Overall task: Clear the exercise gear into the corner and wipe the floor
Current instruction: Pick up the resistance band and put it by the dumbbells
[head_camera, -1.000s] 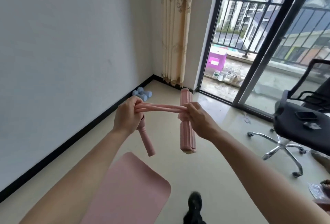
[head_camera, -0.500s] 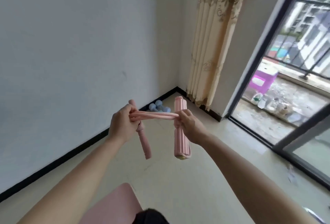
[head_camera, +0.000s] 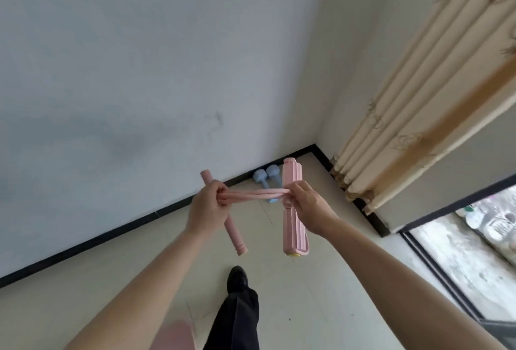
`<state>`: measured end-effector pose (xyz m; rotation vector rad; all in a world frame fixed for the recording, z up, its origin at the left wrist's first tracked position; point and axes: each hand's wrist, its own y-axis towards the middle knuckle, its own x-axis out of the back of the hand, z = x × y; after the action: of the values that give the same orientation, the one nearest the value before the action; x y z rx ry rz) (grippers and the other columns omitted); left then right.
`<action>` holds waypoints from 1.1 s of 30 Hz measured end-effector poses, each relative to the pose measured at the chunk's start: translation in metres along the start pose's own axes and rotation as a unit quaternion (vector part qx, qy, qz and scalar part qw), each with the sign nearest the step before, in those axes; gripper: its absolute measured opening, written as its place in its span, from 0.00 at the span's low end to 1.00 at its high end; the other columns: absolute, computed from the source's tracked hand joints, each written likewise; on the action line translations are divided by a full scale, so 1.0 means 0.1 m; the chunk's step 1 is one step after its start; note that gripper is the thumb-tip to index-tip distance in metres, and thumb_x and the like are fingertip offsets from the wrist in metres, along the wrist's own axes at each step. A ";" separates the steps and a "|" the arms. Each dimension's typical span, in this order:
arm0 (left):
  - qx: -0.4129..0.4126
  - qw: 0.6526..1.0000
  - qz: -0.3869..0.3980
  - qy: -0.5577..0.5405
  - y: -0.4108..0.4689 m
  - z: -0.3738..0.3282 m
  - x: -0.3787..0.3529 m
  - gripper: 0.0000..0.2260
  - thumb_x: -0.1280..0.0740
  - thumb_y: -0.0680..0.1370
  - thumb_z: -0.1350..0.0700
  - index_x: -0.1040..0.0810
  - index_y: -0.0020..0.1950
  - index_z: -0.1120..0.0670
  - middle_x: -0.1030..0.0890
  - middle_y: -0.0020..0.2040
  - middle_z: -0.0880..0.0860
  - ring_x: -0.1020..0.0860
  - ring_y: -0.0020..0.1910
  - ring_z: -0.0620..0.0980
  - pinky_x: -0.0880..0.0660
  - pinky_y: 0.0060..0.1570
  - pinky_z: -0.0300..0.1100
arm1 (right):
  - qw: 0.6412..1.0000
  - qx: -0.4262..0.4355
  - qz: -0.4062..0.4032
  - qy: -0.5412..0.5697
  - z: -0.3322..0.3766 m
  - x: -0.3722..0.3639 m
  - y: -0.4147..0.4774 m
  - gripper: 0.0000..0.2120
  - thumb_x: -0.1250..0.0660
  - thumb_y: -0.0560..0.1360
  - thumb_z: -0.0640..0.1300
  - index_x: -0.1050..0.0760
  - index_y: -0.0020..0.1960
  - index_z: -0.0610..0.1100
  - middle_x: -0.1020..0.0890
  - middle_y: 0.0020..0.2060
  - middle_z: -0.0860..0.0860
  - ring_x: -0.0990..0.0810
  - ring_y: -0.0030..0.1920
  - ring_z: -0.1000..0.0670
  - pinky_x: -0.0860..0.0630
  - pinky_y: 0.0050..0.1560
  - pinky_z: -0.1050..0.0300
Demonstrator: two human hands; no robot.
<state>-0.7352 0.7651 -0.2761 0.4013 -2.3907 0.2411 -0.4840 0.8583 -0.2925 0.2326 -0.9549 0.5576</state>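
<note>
Grips a pink handle (head_camera: 234,233) in the left hand (head_camera: 208,207), fingers curled round its upper part, the bar slanting down and to the right below the fist. Clasps with the right hand (head_camera: 308,205) the middle of a pink ribbed pedal bar (head_camera: 292,233), held almost upright. Holds the pink tubes (head_camera: 257,196) drawn nearly level between the two hands, their ends bunched under the fingers on each side. Carries all of this in the air, above the pale floor (head_camera: 321,280) and near the corner. Steps with one black shoe (head_camera: 237,280) and trouser leg (head_camera: 237,319) forward under the hands. Faces the corner, where two blue dumbbells (head_camera: 266,178) lie on the floor by the black skirting (head_camera: 111,235), partly hidden behind the pedal bar and tubes. Takes in a blurred pink mat (head_camera: 176,334) at the bottom edge, well apart from the dumbbells, a beige curtain (head_camera: 405,98) hanging at the right, and a glass door (head_camera: 460,266) beyond it.
</note>
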 end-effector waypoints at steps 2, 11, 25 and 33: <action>0.015 1.000 0.022 0.015 0.46 0.12 -0.13 0.08 0.32 0.72 0.63 0.25 0.45 0.52 0.21 0.43 0.48 0.22 0.41 0.48 0.33 0.36 0.33 | 1.000 -0.007 0.027 0.006 -0.15 -0.03 0.48 0.12 0.39 0.81 0.39 0.25 0.63 0.46 0.24 0.59 0.51 0.22 0.52 0.47 0.27 0.51 0.56; 0.179 0.983 0.031 0.006 1.87 0.72 -1.06 0.09 0.37 0.77 0.63 0.20 0.51 0.53 0.19 0.50 0.53 0.22 0.44 0.49 0.31 0.37 0.32 | 0.996 -0.050 0.063 0.044 -1.07 -0.60 1.80 0.12 0.37 0.79 0.36 0.23 0.61 0.45 0.23 0.58 0.50 0.21 0.53 0.44 0.24 0.52 0.49; 0.408 0.906 -0.025 -0.111 2.62 2.94 -3.99 0.09 0.42 0.78 0.65 0.28 0.45 0.52 0.25 0.38 0.44 0.29 0.35 0.40 0.35 0.30 0.30 | 0.972 -0.124 0.181 0.089 -3.42 -3.55 2.85 0.18 0.39 0.82 0.40 0.30 0.72 0.45 0.25 0.66 0.48 0.23 0.60 0.44 0.27 0.60 0.47; 0.364 0.916 -0.025 -0.169 3.14 3.91 -4.92 0.13 0.40 0.76 0.67 0.32 0.40 0.49 0.28 0.37 0.46 0.32 0.34 0.41 0.37 0.33 0.32 | 0.975 -0.067 0.204 0.054 -4.28 -4.50 3.42 0.14 0.38 0.80 0.37 0.25 0.65 0.42 0.23 0.62 0.46 0.22 0.57 0.43 0.27 0.58 0.48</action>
<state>-0.7311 1.0590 -0.9143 0.9020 -2.5439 1.1343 -0.5707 1.1702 -0.9230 -0.1188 -0.9342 0.8694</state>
